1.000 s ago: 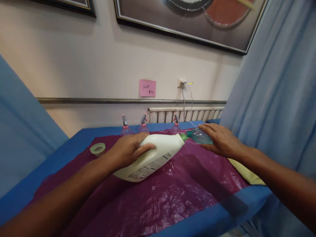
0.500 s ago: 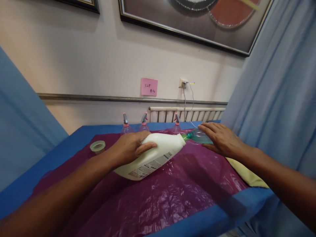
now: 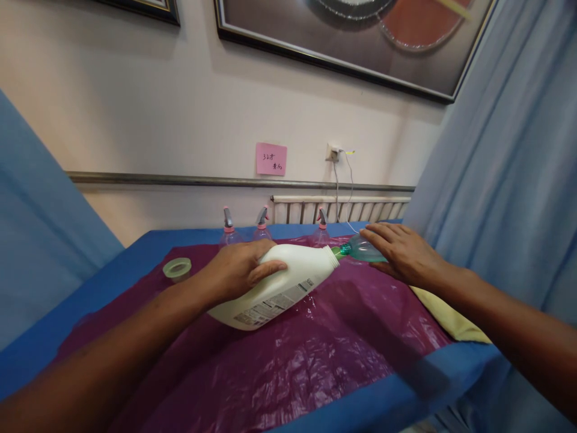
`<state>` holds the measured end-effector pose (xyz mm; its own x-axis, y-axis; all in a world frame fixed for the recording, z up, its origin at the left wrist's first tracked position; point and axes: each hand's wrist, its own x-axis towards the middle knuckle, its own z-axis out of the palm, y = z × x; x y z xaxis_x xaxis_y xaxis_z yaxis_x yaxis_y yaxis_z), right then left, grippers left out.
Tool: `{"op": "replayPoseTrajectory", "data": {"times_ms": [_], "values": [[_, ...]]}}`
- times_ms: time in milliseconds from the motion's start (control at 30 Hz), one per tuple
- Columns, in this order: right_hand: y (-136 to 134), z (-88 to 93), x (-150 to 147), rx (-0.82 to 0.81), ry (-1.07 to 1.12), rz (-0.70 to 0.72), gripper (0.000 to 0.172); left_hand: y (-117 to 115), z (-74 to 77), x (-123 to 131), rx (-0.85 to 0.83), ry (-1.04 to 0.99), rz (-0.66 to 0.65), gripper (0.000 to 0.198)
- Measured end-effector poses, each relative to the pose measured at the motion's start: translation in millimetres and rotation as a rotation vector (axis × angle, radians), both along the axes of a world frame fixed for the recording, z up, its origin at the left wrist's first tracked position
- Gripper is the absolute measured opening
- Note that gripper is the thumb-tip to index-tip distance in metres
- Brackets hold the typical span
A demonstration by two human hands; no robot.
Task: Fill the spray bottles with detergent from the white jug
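My left hand [image 3: 246,269] is closed around a large white detergent jug [image 3: 283,285], tilted with its uncapped mouth toward the right. Against that mouth lies the green neck [image 3: 343,249] of a clear bottle [image 3: 363,249], also tilted, with greenish-blue liquid along its lower side. Fingers of my right hand [image 3: 401,252] wrap this bottle from the right, hiding its base. Both vessels are held over a wrinkled purple plastic sheet [image 3: 297,361]. A pale green cap [image 3: 177,268] rests on the sheet at the left.
Behind the jug stand three spray bottles with grey and pink heads, one spray bottle [image 3: 321,228] nearest the middle. A yellow cloth [image 3: 451,316] lies at the right edge. Blue curtains [image 3: 500,180] hang at both sides. A radiator [image 3: 351,207] and cable run along the wall.
Almost nothing differs. The clear bottle and its neck have shifted very slightly, and the view has drifted a little; both hands keep their holds.
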<state>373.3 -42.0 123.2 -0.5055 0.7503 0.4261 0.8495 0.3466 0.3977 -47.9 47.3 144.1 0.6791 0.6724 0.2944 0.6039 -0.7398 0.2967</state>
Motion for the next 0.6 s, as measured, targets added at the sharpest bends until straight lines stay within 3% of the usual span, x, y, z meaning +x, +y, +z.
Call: {"op": "replayPoseTrajectory", "data": {"times_ms": [600], "values": [[0.2, 6.1, -3.6, 0.015, -0.049, -0.001, 0.067, -0.5, 1.5, 0.8, 0.009, 0.039, 0.004, 0.051]]}}
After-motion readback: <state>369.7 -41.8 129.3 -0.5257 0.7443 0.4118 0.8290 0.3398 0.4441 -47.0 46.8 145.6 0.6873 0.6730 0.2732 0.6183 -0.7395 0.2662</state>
